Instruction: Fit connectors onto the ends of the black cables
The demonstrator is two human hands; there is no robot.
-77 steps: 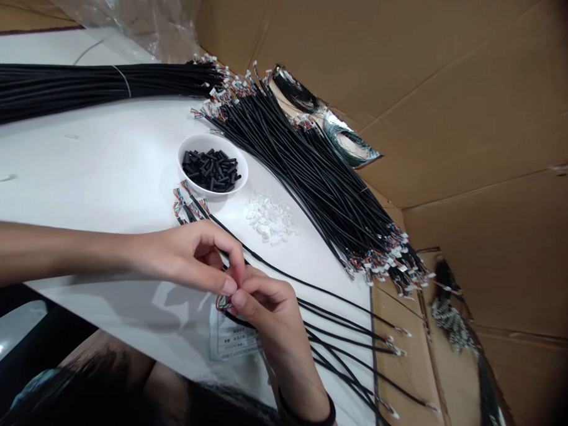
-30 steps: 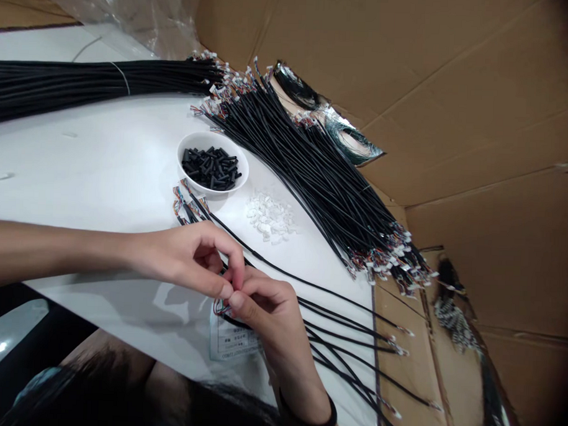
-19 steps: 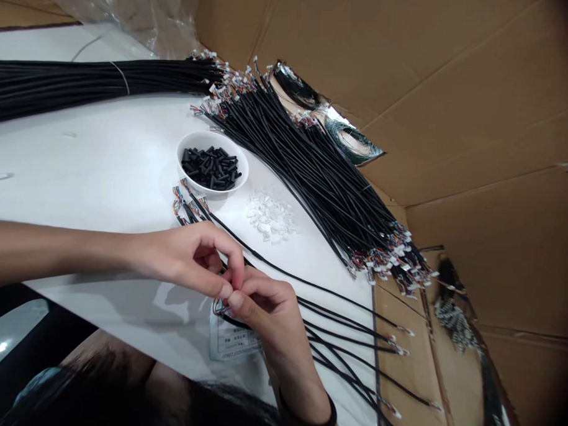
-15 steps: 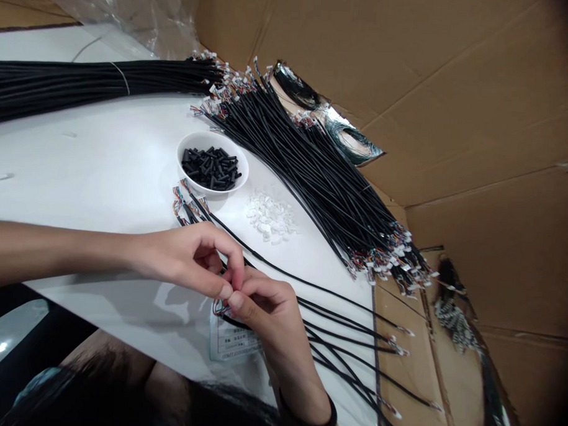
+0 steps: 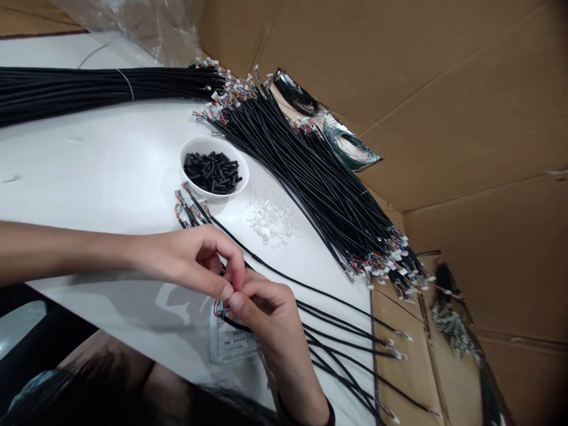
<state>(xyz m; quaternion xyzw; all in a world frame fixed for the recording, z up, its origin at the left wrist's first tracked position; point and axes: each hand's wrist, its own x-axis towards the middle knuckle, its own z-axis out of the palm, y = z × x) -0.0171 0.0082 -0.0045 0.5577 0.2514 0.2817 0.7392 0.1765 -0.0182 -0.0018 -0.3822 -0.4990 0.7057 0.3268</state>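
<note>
My left hand [image 5: 193,259] reaches in from the left, thumb and forefinger pinched at the thin coloured wires [image 5: 220,309] on one end of a black cable [image 5: 237,325]. My right hand [image 5: 265,302], with a black band round the wrist, pinches the same spot, thumb tips nearly touching. Exactly what sits between the fingertips is hidden. A printed label bag [image 5: 230,348] lies beneath the hands. Several loose black cables [image 5: 336,314] run under and past my right hand. Beyond the hands are a white bowl [image 5: 185,172] of short black tubes [image 5: 213,172] and a pile of small whitish pieces [image 5: 269,219].
A thick bundle of black cables [image 5: 299,170] with connector ends lies at the back right. Another tied bundle [image 5: 83,88] stretches left. Clear plastic [image 5: 146,22] and cardboard walls [image 5: 409,87] border the white table [image 5: 104,157]. Coiled wire [image 5: 346,144] lies behind.
The view has shifted slightly, so the table's contents sit a little lower in it. Both hands keep the same pinch, with barely any visible movement.
</note>
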